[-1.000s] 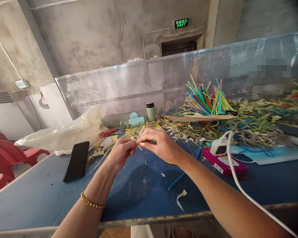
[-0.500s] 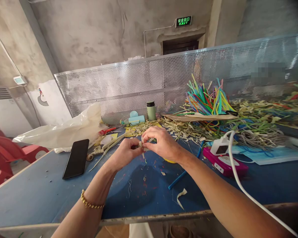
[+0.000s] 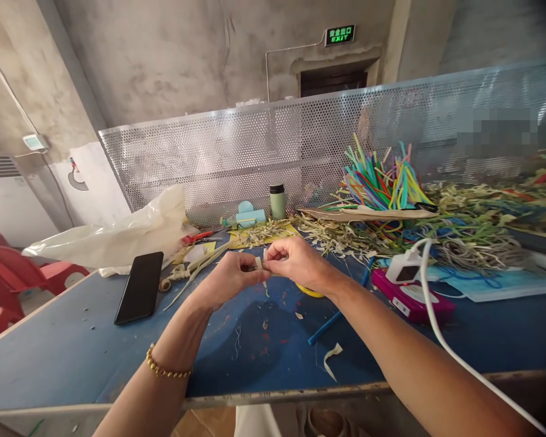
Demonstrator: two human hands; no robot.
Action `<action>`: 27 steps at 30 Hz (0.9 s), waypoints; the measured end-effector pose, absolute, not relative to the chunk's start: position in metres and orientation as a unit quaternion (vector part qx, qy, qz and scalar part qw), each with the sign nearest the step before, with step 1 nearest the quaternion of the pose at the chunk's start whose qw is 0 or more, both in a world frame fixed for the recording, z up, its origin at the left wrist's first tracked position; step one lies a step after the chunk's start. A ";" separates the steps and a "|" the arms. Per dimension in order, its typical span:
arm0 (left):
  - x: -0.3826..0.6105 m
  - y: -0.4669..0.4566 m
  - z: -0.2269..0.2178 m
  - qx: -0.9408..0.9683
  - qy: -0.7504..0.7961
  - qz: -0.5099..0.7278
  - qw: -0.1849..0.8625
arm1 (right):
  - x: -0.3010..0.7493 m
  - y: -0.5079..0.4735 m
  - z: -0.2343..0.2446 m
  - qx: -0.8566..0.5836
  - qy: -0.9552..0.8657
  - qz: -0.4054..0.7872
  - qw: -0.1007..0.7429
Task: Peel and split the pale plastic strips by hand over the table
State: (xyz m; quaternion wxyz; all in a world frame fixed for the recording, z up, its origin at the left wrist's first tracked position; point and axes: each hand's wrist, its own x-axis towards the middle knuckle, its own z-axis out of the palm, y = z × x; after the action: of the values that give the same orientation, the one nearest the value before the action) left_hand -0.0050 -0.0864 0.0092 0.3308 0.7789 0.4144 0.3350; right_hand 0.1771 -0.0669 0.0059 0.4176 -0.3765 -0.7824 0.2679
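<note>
My left hand (image 3: 231,278) and my right hand (image 3: 296,262) meet above the middle of the blue table, both pinching a small pale strip (image 3: 258,263) of what looks like dried leaf or husk. Most of the strip is hidden by the fingers; a thin end hangs below them. Under my right wrist a yellow ring-shaped thing (image 3: 310,292) shows in part. A blue stick (image 3: 325,328) lies beneath my right forearm, and a loose pale scrap (image 3: 332,359) rests nearer the table's front edge.
A black phone (image 3: 139,287) and a plastic bag (image 3: 131,233) lie left, with red-handled scissors (image 3: 196,237) behind. A green bottle (image 3: 277,201) stands at the back. Right are colourful pipe cleaners (image 3: 384,182), dried strips (image 3: 473,209) and a magenta box (image 3: 412,297) with a white cable.
The fingers of my right hand have closed in lower around the strip, and its end beside them has shifted. My left hand stays nearly in place. The view has tilted slightly.
</note>
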 end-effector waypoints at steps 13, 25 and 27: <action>-0.007 -0.083 0.011 0.657 0.368 0.456 0.475 | 0.192 -0.074 0.029 -0.304 -0.658 0.443 0.528; -0.007 -0.084 0.010 0.639 0.347 0.446 0.523 | 0.188 -0.070 0.022 -0.242 -0.644 0.505 0.521; -0.007 -0.083 0.009 0.645 0.341 0.440 0.525 | 0.188 -0.071 0.023 -0.246 -0.642 0.502 0.525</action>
State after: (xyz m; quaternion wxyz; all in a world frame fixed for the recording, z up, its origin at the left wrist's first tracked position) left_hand -0.0069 -0.0835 0.0093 0.5246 0.6446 0.3407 0.4396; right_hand 0.1875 -0.0713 0.0233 0.5254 -0.2456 -0.6417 0.5018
